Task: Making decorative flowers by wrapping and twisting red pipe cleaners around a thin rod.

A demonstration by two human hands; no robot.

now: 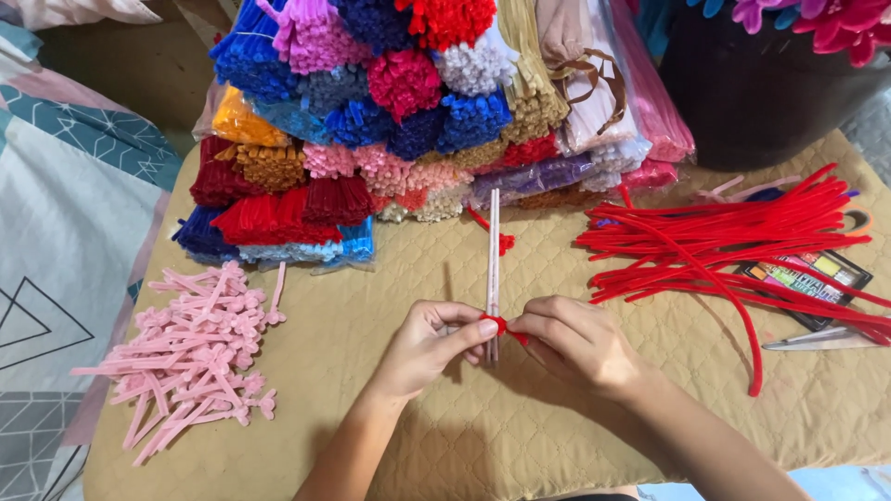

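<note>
My left hand (429, 340) and my right hand (574, 340) meet at the middle of a tan quilted mat (436, 436). Between them stands a pair of thin pale sticks (493, 243), lying lengthwise and pointing away from me. A red pipe cleaner (501, 326) is wound around the near end of the sticks, pinched by the fingertips of both hands. A further bit of red pipe cleaner (504, 243) shows beside the sticks higher up.
A tall stack of bagged pipe cleaners in many colours (408, 111) fills the back. Loose red pipe cleaners (733, 237) lie at the right, over a flat printed packet (806, 278) and scissors (817, 340). Short pink twisted pieces (200, 353) are piled at the left.
</note>
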